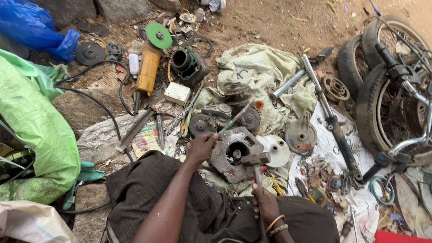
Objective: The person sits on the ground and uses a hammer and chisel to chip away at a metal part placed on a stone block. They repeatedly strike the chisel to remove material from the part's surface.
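Open-air roadside repair workshop: bare dirt ground [270, 20], scattered engine parts, yellow angle grinder [148, 63], fork tubes [333, 121], stacked tyres [373, 90], parts spread on sacking [265, 67].

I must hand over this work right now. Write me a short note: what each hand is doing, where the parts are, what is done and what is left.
Left hand: grips a green-handled punch or screwdriver, tip at the rusty engine casing.
Right hand: holds the hammer, head over the casing's central opening.
Parts: casing rests in front of the person's knees; a white round cover lies beside it on the right; the yellow angle grinder lies farther back on the left.
Done: cannot tell from this view.
Left: the piece inside the opening is still in place.
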